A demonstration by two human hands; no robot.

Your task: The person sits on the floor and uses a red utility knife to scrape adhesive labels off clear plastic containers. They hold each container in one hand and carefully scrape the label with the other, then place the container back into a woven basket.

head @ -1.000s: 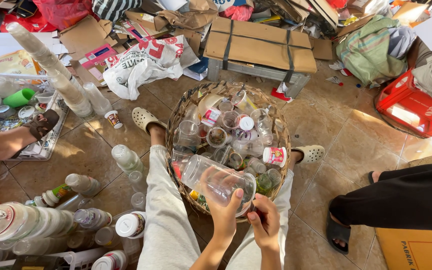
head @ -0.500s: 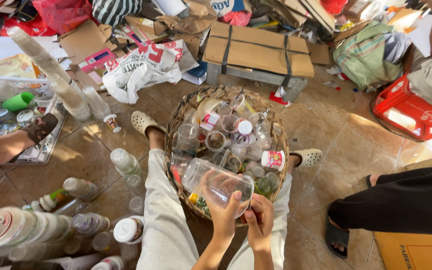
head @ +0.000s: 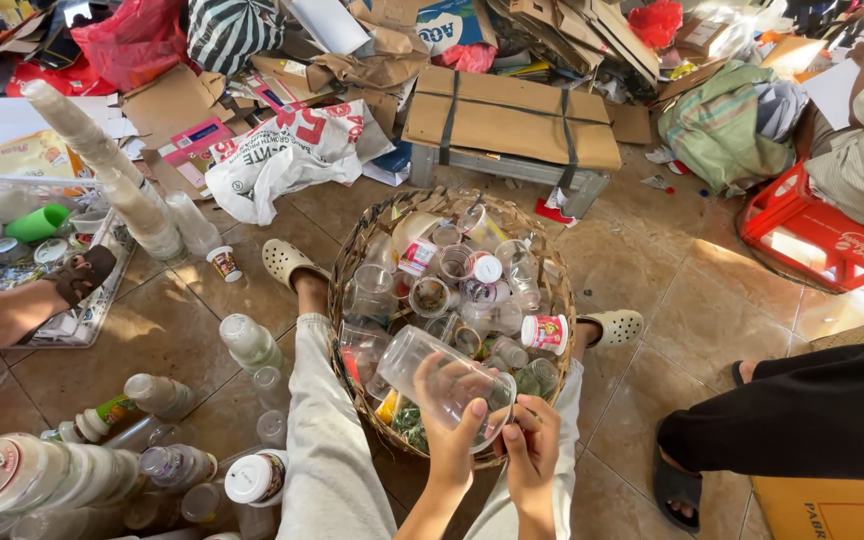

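Observation:
My left hand grips a clear plastic cup, tilted on its side over the near edge of a round wicker basket. My right hand is beside it, fingers pinched at the cup's rim. The basket sits between my legs and is full of several clear plastic cups and small pots. One small white pot with a pink band lies at its right side. My feet wear pale clogs on either side of the basket.
Stacked cups and bottles lie on the tiled floor to my left. A flat cardboard bundle lies behind the basket. A red crate stands right. Another person's dark-trousered leg and a sandalled foot are nearby.
The cup has dropped slightly lower and nearer to me. My right hand has closed in on its rim.

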